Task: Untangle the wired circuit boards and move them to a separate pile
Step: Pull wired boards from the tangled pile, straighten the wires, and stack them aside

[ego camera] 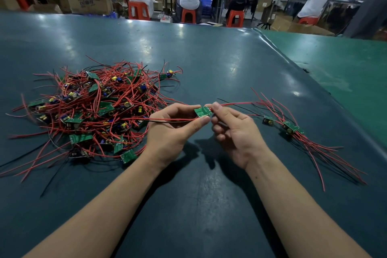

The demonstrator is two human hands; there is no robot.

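Observation:
A tangled heap of small green circuit boards with red and black wires (94,109) lies on the left of the dark green table (209,65). Between my hands, above the table, is one green circuit board (202,111). My left hand (173,128) pinches its near edge between thumb and forefinger. My right hand (232,125) pinches the board's right end, where its red wire leads off to the right. A thin red and black wire pair runs from the board leftward across my left hand. On the right lies a small separate pile of boards (290,128) with their wires laid out straight.
A lighter green table surface (345,65) adjoins on the right along a raised seam. Beyond the far edge several people sit on red stools (138,11) at other benches, among cardboard boxes (90,1).

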